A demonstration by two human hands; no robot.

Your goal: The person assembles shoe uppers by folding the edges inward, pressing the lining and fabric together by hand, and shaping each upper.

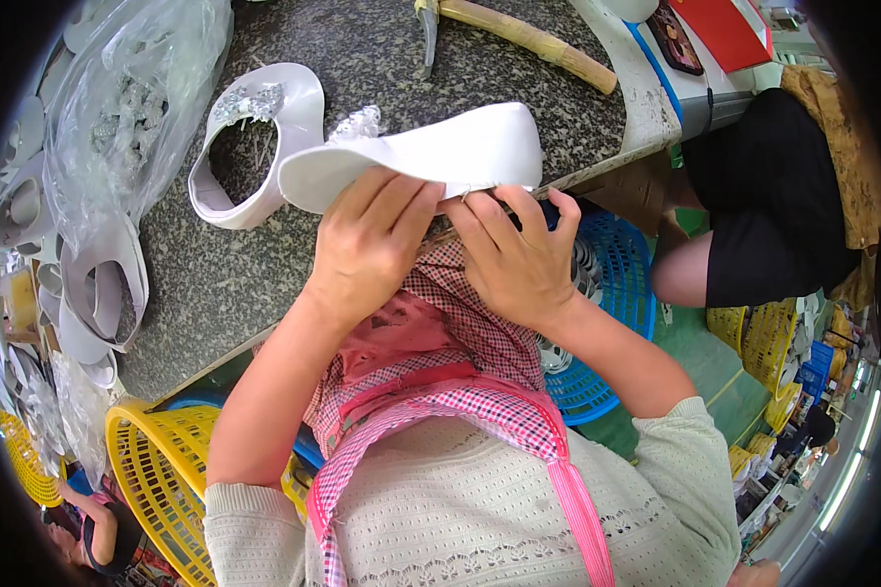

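Knitted pale sweater (480,509) is filling the foreground, with a checked pink apron (499,342) being worn over it. Beyond the apron, at the near edge of a speckled table (215,293), a white shoe piece (480,147) is being held up, its beaded ornament (357,125) facing the far side. Its lower edge is being clamped by the left hand (372,245) near the middle and pinched by the right hand (519,254) toward the taller end; the hands are being held close together, the thumbs being hidden.

With only one edge being gripped, the piece could be tipped forward and its ornament scraped on the stone. Fine strands (468,193) are showing by the right fingertips and could be snagged or pulled loose by a careless tug. A second white piece (303,98) is being overlapped in view by the wide end, contact being unclear; it could be knocked by a swing leftward.

Glittery trimmings (132,112) are being held in a clear plastic bag (127,59). Pale, shiny pieces (585,264) are being contained in a blue basket (636,284) below the table. At lower left, a yellow basket (157,430) is being partly covered by the left arm, its contents being unreadable.
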